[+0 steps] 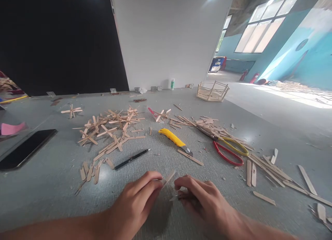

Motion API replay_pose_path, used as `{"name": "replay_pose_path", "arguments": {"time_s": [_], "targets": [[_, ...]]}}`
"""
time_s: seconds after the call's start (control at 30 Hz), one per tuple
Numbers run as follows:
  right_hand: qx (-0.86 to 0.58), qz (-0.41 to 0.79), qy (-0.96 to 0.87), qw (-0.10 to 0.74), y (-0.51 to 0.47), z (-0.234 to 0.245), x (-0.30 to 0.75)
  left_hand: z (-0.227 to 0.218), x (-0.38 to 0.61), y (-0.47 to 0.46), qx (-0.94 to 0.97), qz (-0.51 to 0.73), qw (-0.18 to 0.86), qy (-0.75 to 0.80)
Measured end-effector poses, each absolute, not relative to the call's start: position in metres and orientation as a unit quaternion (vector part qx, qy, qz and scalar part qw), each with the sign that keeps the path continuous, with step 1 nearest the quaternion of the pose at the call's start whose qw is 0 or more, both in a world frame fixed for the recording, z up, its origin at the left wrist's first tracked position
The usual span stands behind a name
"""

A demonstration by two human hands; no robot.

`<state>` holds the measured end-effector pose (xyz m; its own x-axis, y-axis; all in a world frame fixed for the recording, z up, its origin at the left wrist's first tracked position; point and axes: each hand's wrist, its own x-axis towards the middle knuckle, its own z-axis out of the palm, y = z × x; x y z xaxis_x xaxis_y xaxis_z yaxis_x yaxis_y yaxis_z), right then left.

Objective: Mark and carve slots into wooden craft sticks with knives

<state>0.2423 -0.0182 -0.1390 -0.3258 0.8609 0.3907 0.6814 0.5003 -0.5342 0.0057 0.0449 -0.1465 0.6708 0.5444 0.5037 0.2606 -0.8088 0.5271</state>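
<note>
My left hand point(137, 202) is closed in a pinch on a short wooden stick point(168, 178) that points up and right from the fingertips. My right hand point(199, 198) is curled close beside it, fingers closed on a small sliver of wood point(174, 197) near the table. Both hands rest low on the grey table point(52, 191) at its near edge. Just beyond them lie a black pen point(132, 159) and a yellow utility knife point(174, 139) with its blade out.
Scissors with red and yellow handles point(228, 151) lie to the right among loose sticks. Piles of glued stick crosses point(111, 129) cover the middle left. A black phone point(24, 149) lies at left. A stick basket point(212, 91) and a glue bottle point(172, 84) stand at the back.
</note>
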Motion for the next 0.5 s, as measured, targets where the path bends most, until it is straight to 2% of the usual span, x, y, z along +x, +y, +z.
{"name": "replay_pose_path", "arguments": {"time_s": [0.07,0.33,0.5], "targets": [[-0.485,0.129,-0.805,0.315,-0.0167,-0.1416,0.2426,-0.1477,0.0074,0.0469,0.882,0.332,0.238,0.236],[-0.505,0.13,-0.798,0.302,-0.0152,-0.1439,0.2433,-0.1505,0.0118,0.0492,0.884,0.303,0.198,0.297],[-0.517,0.116,-0.789,0.312,-0.0121,-0.1497,0.2445,-0.1513,0.0122,0.0512,0.883,0.318,0.219,0.268]]}}
